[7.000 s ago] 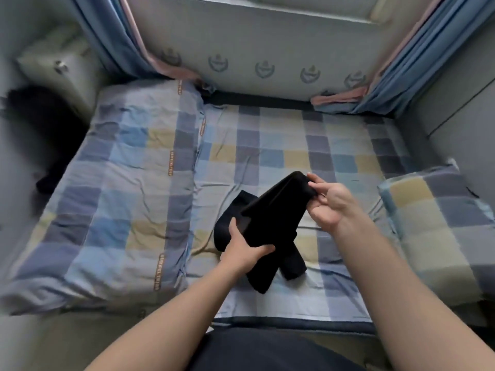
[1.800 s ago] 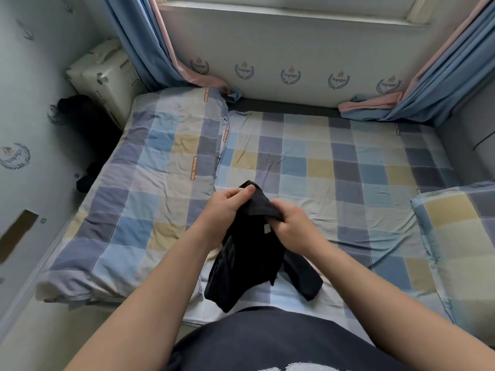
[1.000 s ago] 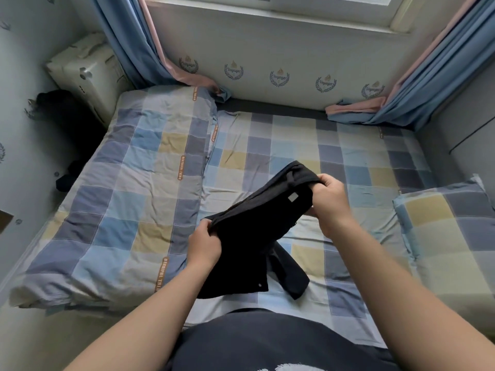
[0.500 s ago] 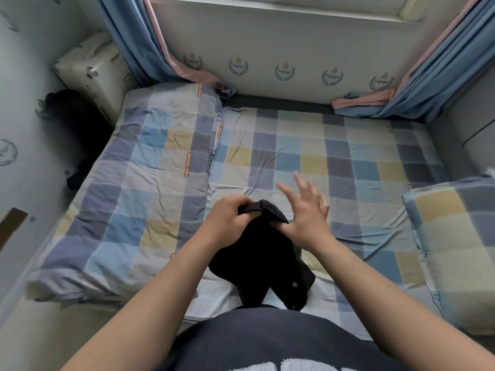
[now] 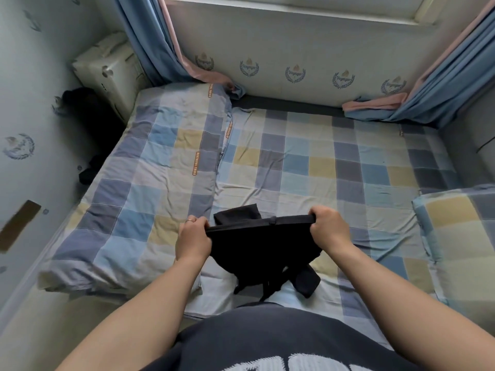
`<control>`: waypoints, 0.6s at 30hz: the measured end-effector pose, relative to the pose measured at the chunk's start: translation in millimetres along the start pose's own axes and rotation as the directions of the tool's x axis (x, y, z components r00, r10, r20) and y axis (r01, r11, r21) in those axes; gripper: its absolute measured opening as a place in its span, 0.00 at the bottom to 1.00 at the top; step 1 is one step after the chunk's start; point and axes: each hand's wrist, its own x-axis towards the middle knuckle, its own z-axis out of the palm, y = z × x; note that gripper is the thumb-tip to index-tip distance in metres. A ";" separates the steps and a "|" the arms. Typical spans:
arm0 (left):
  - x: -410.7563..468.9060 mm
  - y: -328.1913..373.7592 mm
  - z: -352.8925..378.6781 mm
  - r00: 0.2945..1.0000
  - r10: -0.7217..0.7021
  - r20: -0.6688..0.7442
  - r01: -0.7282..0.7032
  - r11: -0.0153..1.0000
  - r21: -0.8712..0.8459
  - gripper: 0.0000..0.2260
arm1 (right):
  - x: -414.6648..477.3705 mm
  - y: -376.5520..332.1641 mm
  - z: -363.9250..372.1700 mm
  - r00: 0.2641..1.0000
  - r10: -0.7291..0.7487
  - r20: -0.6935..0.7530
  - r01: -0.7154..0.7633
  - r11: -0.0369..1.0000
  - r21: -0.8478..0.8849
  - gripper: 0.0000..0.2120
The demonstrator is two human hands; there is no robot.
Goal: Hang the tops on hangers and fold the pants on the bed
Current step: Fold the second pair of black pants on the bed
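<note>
We hold black pants (image 5: 257, 247) stretched by the waistband above the checked bed (image 5: 321, 167), left hand (image 5: 193, 238) gripping one end, right hand (image 5: 328, 228) the other. The legs hang crumpled onto the sheet. A pillow (image 5: 460, 236) lies to the right.

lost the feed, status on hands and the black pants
Left hand, right hand grip the black pants by the waistband, stretched taut. Legs hang to the bed. Nothing in the way.

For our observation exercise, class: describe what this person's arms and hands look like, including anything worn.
Both arms are bare, with no sleeves in view. The left hand has a thin ring on one finger; the right hand shows none. No watch or bracelet shows.
</note>
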 end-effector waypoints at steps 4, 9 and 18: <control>3.9 -24.8 2.3 0.994 -0.081 -0.066 0.085 0.995 0.056 0.14 | -4.3 51.1 4.7 0.994 0.110 -0.010 -0.111 0.988 -0.104 0.11; 2.9 -62.0 -0.4 0.966 -0.250 -0.063 0.250 0.968 0.001 0.13 | -5.2 89.7 0.7 0.981 0.191 -0.039 -0.194 0.973 -0.125 0.11; 9.0 -83.1 4.0 0.772 -0.623 0.124 0.623 0.704 -0.342 0.10 | -15.2 117.3 13.6 0.822 0.564 0.084 -0.567 0.794 0.217 0.24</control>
